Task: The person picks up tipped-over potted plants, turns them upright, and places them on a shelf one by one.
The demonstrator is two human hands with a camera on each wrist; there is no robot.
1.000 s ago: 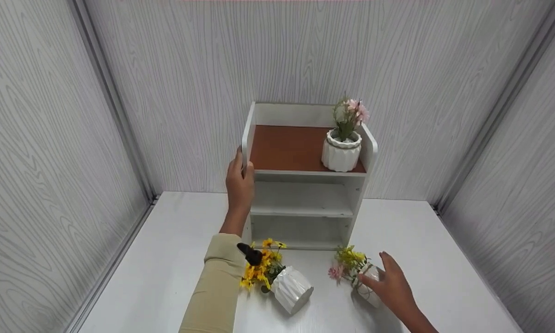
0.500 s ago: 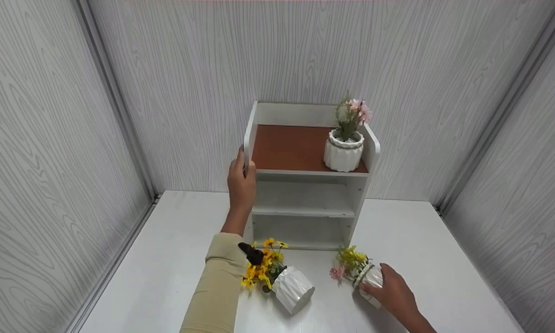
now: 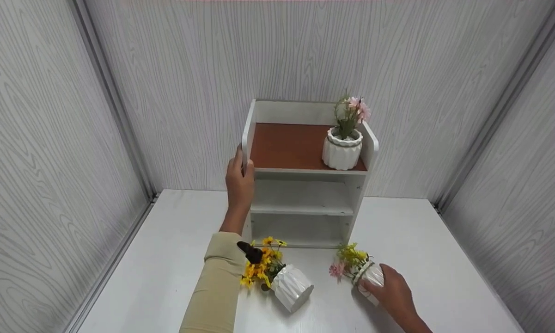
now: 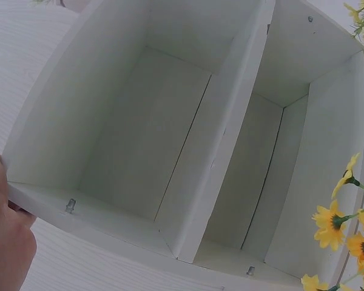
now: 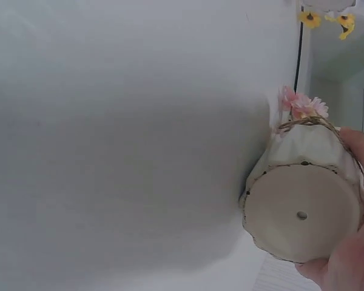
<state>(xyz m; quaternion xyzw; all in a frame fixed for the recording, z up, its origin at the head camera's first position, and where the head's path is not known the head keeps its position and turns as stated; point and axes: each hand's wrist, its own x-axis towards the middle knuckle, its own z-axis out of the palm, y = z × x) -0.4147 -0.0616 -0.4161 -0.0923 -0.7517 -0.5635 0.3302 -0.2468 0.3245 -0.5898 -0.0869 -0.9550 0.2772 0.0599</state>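
My left hand (image 3: 240,182) grips the left side panel of a small white shelf unit (image 3: 301,212), thumb at the front edge and fingers outside. In the left wrist view, part of the left hand (image 4: 9,236) shows at the shelf's edge. At the lower right, my right hand (image 3: 395,293) holds a white flowerpot (image 3: 373,275) with pink and yellow flowers, tilted on its side low over the table. Twine circles its rim. The right wrist view shows the pot's round base (image 5: 303,212) with a small hole, fingers and thumb on either side.
Another white flowerpot (image 3: 292,287) lies on its side with yellow flowers (image 3: 261,270), beside my left sleeve (image 3: 217,286). On the brown top shelf (image 3: 289,147) a white pot (image 3: 342,150) with pink flowers stands upright at the right. Grey wood-patterned walls (image 3: 203,92) enclose the white table (image 3: 157,263).
My right hand has closed round the flowerpot with pink and yellow flowers; one second ago its thumb and fingers were spread wider. The left hand stays on the shelf unit.
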